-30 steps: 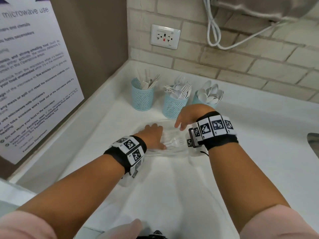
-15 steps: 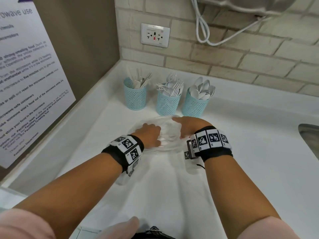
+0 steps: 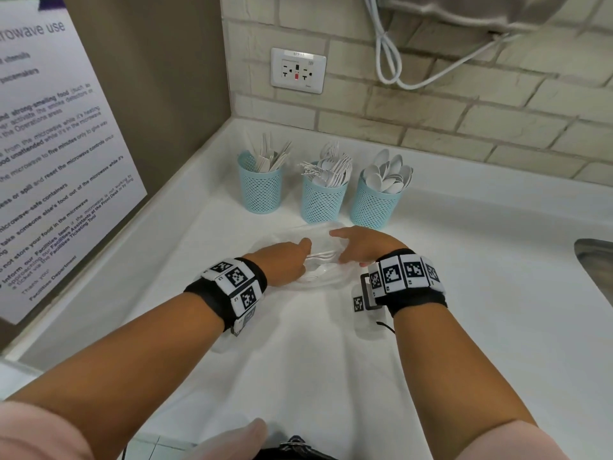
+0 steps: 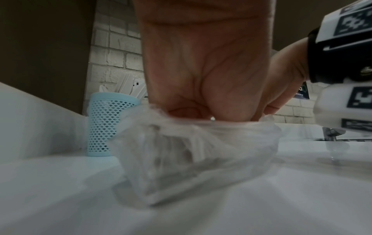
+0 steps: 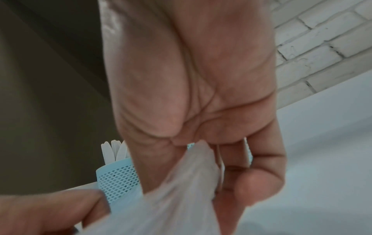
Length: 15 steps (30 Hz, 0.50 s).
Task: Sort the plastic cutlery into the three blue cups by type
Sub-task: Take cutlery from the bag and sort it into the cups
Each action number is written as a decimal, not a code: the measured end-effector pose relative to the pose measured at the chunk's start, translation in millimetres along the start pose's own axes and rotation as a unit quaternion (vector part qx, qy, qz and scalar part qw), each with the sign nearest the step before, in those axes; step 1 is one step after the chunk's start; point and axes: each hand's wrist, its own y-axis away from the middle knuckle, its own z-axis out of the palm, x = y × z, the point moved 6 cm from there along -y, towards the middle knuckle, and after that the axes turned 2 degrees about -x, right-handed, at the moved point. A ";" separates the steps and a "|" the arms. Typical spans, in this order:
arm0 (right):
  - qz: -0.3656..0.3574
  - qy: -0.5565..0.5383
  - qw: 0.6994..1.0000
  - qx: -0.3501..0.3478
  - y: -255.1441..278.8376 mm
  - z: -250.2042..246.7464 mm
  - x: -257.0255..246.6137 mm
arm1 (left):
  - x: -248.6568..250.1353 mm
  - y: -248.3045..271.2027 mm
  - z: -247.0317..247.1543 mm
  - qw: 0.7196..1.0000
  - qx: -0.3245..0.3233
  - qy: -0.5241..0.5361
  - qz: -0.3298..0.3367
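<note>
Three blue mesh cups stand in a row at the back of the white counter [image 3: 331, 360]: knives in the left cup [image 3: 260, 190], forks in the middle cup [image 3: 323, 202], spoons in the right cup [image 3: 374, 205]. In front of them lies a clear plastic bag [image 3: 323, 277] with white forks [image 3: 320, 256] inside. My left hand [image 3: 285, 262] grips the bag's left side, and its fingertips are hidden in the film [image 4: 197, 151]. My right hand [image 3: 360, 247] pinches the bag's film [image 5: 193, 179] between thumb and fingers. The knife cup [image 5: 118, 179] shows behind it.
A brick wall with a power outlet [image 3: 298, 70] and a looped white cable [image 3: 391, 61] rises behind the cups. A printed microwave notice [image 3: 49, 144] covers the left wall. A metal sink edge [image 3: 597, 260] sits at the right.
My right hand came down from near the cups onto the bag and took hold of its film. The left hand stayed on the bag. The view shifted slightly.
</note>
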 end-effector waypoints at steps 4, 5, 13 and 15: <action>-0.029 -0.057 0.997 0.037 -4.9 -2.3 -5.5 | 0.4 -0.5 0.3 0.999 0.031 0.007 0.008; -0.030 -0.062 0.996 0.049 -6.0 -2.7 -5.9 | 0.0 -1.2 0.6 0.999 0.040 -0.004 0.008; 0.009 -0.136 0.985 0.107 -9.9 -0.7 12.6 | -1.5 -5.6 -1.4 0.998 0.064 0.015 0.016; 0.014 -0.132 0.988 0.075 -10.0 5.1 11.4 | -2.9 -5.6 -3.3 0.996 0.085 0.024 0.014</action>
